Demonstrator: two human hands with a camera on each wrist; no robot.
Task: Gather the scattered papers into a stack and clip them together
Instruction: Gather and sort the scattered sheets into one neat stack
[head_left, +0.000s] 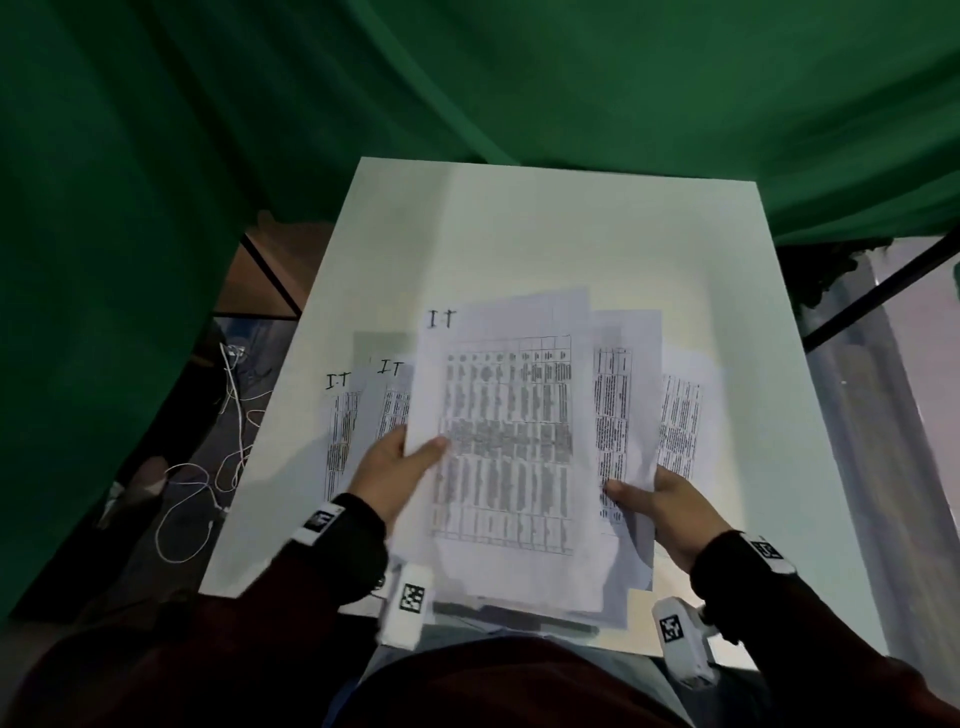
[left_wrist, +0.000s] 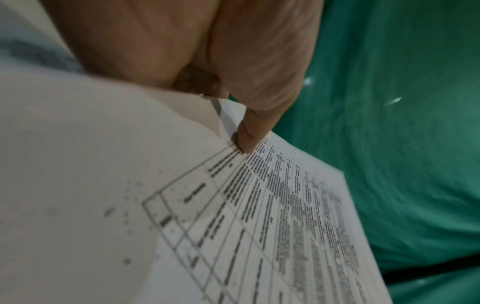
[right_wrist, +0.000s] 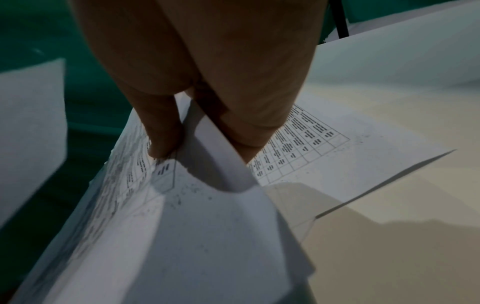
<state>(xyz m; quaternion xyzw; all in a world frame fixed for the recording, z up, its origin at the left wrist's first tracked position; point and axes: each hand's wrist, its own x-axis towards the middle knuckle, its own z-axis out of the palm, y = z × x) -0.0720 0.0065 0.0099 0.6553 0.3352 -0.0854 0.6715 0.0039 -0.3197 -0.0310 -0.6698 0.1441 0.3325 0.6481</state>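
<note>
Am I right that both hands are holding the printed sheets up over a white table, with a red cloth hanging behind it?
Nearly: the cloth is green, not red, as the head view shows. The left hand and right hand do hold the printed sheets over the white table.

We raise both dark-sleeved forearms; our left hand (head_left: 395, 470) pinches the papers (head_left: 506, 441) thumb on top; our right hand (head_left: 670, 506) pinches their opposite edge.

Person's wearing dark maroon long sleeves (head_left: 810, 613); each wrist is sporting a black band (head_left: 358, 525) with a white tag showing a black square-pattern marker; white camera blocks (head_left: 410, 605) with the same markers are sitting under both wrists; hands (head_left: 387, 475) are going bare.
</note>
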